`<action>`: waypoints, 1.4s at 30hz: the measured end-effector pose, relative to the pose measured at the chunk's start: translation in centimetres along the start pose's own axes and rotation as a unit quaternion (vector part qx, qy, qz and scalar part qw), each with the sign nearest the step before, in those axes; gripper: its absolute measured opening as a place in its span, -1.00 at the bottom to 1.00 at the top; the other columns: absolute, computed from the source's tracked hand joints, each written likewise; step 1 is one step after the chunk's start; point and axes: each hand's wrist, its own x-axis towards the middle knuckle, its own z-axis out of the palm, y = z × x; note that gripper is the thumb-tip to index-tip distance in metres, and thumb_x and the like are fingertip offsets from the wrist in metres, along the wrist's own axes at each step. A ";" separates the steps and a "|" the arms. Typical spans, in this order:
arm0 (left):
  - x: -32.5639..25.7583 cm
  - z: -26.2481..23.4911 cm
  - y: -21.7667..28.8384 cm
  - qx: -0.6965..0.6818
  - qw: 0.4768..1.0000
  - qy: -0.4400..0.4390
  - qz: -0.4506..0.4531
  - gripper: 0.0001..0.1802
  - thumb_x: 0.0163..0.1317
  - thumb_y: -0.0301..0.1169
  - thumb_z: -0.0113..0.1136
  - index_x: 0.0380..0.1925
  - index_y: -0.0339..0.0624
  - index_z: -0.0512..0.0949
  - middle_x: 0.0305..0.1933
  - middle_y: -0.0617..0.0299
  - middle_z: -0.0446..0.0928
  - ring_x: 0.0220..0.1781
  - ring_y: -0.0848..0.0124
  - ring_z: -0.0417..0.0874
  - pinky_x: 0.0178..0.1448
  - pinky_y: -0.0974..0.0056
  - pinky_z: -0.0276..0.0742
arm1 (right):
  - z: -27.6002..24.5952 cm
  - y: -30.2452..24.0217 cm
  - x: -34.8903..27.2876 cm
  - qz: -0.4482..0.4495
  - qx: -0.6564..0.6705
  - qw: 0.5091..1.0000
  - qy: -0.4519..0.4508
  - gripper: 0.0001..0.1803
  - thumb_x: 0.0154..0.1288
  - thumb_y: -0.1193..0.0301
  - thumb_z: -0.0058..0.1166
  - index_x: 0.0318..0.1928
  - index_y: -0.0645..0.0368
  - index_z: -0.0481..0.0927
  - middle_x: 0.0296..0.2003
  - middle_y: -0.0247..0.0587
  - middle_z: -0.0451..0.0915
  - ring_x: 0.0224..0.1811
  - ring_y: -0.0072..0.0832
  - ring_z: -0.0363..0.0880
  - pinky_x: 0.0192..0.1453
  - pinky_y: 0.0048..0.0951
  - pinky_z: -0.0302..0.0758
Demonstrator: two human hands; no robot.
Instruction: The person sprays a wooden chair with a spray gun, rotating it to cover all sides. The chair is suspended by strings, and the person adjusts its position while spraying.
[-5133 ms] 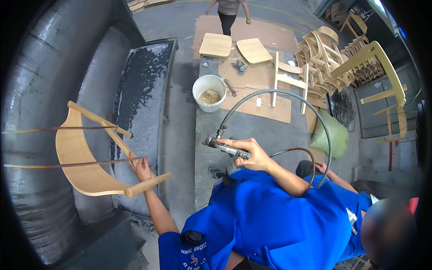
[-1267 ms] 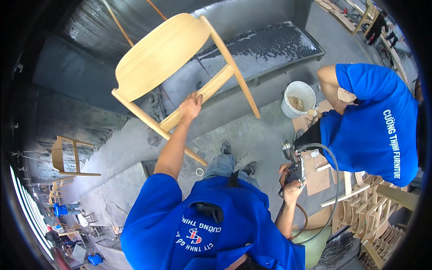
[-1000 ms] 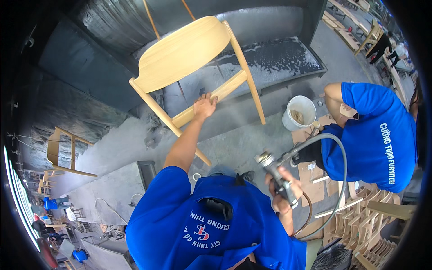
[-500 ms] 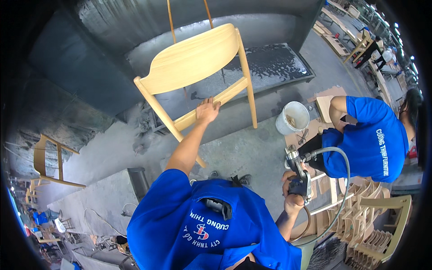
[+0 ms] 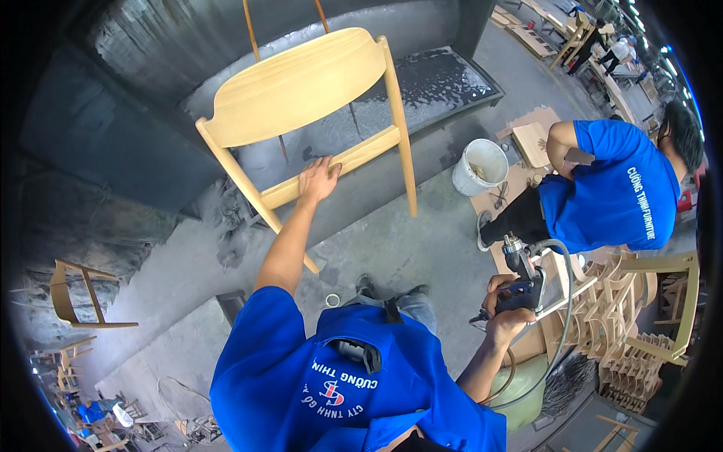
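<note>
At the bottom centre of the frame, a bright blue short-sleeved cloth shirt [image 5: 263,369] bears white lettering, partly lost in folds, around a small red-and-white emblem. Right of it, the person's right hand [image 5: 509,321] is closed around the dark grip of a metal spray gun [image 5: 525,282] with a silvery nozzle; a smooth grey hose [image 5: 566,301] arches down from it.

In the upper middle, the person's left hand [image 5: 319,179] lies on the lower rail of a pale, grained wooden chair frame [image 5: 301,87], fingers over the rail; whether they grip underneath cannot be told. The frame has a broad, curved back and round, tapering legs, and stands tilted in the picture.

Right of centre, a round white bucket [image 5: 461,179] contains something tan, too unclear to name. Beside it, a co-worker's blue shirt [image 5: 602,203] shows white printing across the back, above stacked, curved pale wooden parts [image 5: 599,309].

Behind the chair, a long dark metal tray [image 5: 491,98] has patchy whitish residue. At far left hangs another wooden chair frame [image 5: 64,301].
</note>
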 end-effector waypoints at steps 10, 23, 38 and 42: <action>-5.8 -1.2 4.6 0.012 1.000 -0.002 -0.008 -0.38 0.46 0.10 -0.03 0.25 -0.11 0.56 0.25 0.02 0.61 0.28 0.02 0.60 0.39 0.01 0.46 | -4.8 0.9 -6.6 0.011 0.189 0.952 -0.242 0.28 0.09 -0.58 -0.02 0.30 0.49 0.49 -0.65 -0.13 0.52 -0.76 -0.65 0.31 -0.64 -0.58 0.21; -12.5 -2.1 14.6 0.008 1.000 -0.006 -0.026 -0.37 0.46 0.13 -0.05 0.25 -0.06 0.58 0.24 0.01 0.64 0.28 0.00 0.62 0.34 -0.01 0.48 | -15.7 0.8 -8.9 0.034 0.103 0.993 -0.037 0.32 0.05 -0.63 -0.17 0.48 0.27 0.29 -0.44 -0.11 0.61 -0.75 -0.75 0.18 -0.65 -0.66 0.10; -15.1 -3.1 22.6 0.069 0.994 -0.044 -0.072 -0.25 0.27 0.10 0.06 0.39 -0.02 0.49 0.31 -0.06 0.59 0.36 -0.03 0.58 0.43 0.02 0.40 | -20.0 10.4 -8.8 0.072 0.125 0.989 -0.014 0.29 0.16 -0.61 -0.27 0.51 0.29 0.22 -0.42 -0.20 0.57 -0.76 -0.75 0.13 -0.67 -0.64 0.08; -16.3 -3.8 24.8 0.081 0.995 -0.035 -0.051 -0.23 0.23 0.05 0.09 0.38 -0.11 0.47 0.29 -0.10 0.59 0.31 -0.03 0.60 0.37 0.00 0.45 | -20.7 11.0 -8.4 0.040 0.175 0.983 -0.049 0.26 0.14 -0.58 -0.15 0.42 0.36 0.35 -0.47 -0.18 0.58 -0.74 -0.75 0.18 -0.64 -0.65 0.11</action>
